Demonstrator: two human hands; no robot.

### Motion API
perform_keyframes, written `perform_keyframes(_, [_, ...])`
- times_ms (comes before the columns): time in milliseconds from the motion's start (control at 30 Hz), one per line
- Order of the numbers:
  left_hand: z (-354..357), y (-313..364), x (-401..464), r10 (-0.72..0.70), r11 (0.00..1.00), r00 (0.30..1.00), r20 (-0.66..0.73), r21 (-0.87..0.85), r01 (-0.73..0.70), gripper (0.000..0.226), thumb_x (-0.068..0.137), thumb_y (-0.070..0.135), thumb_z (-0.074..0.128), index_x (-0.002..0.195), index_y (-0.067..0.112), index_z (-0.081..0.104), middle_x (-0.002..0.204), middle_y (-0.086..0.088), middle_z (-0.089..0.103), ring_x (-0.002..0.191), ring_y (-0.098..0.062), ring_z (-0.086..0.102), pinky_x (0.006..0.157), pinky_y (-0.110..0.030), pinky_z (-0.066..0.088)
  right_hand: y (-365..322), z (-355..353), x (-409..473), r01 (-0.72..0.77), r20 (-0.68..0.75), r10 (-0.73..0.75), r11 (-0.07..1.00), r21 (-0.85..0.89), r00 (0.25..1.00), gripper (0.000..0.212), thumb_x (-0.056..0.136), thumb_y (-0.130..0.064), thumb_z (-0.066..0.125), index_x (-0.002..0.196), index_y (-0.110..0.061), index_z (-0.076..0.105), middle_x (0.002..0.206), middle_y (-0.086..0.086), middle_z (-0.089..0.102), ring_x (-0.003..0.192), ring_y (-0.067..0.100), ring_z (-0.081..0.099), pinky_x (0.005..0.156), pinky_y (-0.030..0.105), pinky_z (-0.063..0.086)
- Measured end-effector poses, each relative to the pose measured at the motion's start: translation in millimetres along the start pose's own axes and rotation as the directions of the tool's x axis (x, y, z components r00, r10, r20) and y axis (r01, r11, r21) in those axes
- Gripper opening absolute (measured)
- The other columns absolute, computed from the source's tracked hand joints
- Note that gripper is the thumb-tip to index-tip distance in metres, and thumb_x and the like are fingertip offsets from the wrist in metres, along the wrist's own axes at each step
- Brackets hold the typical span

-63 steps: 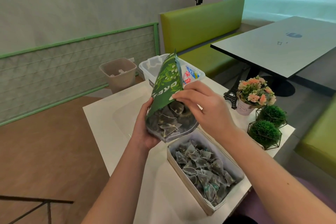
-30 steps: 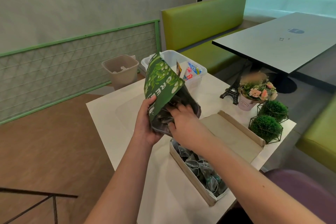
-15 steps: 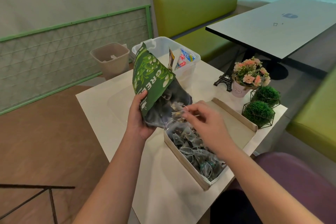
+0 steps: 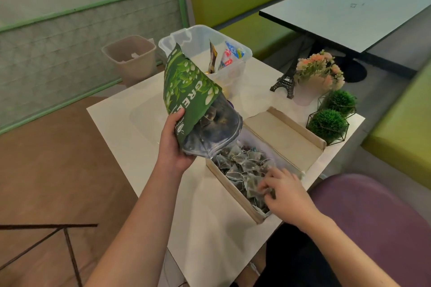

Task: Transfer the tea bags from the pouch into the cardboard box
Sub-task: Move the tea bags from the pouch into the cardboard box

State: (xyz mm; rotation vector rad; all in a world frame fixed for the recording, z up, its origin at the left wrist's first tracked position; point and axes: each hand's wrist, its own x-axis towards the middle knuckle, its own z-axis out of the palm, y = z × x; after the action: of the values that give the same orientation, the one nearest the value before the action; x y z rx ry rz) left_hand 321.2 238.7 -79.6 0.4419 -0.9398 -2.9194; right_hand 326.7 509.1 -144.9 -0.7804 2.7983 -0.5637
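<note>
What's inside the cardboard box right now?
The cardboard box holds a heap of pyramid tea bags. The right hand reaches in at the near end, covering some bags; the box's bottom is hidden.

The pouch (image 4: 186, 87) is dark green with paler green leaves, white blossoms and white letters; its lower part is clear, showing dark tea bags. The box (image 4: 235, 187) is pale tan cardboard, filled with grey-green tea bags (image 4: 242, 168) on white strings. The bench (image 4: 130, 109) is cream white. The tub (image 4: 235, 70) is clear plastic, with red, blue and yellow packets inside. The flowers (image 4: 319, 65) are peach and pink in a white pot. Two balls (image 4: 327, 123) are dark green in black wire frames. The tower (image 4: 285, 81) is black. The bin (image 4: 130, 58) is beige.
</note>
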Motion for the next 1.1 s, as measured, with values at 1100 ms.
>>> perform_keyframes(1100, [29, 19, -11, 0.0, 1.0, 0.991, -0.135, -0.013, -0.002, 0.05, 0.078, 0.037, 0.064, 0.123, 0.017, 0.065, 0.128, -0.012, 0.063, 0.114, -0.029, 0.059, 0.102, -0.044, 0.046, -172, -82, 135, 0.083, 0.013, -0.083, 0.997, 0.003, 0.996, 0.068, 0.094, -0.018, 0.054, 0.152, -0.018, 0.02, 0.154, 0.01, 0.025, 0.14, 0.03, 0.026, 0.117, 0.043, 0.026])
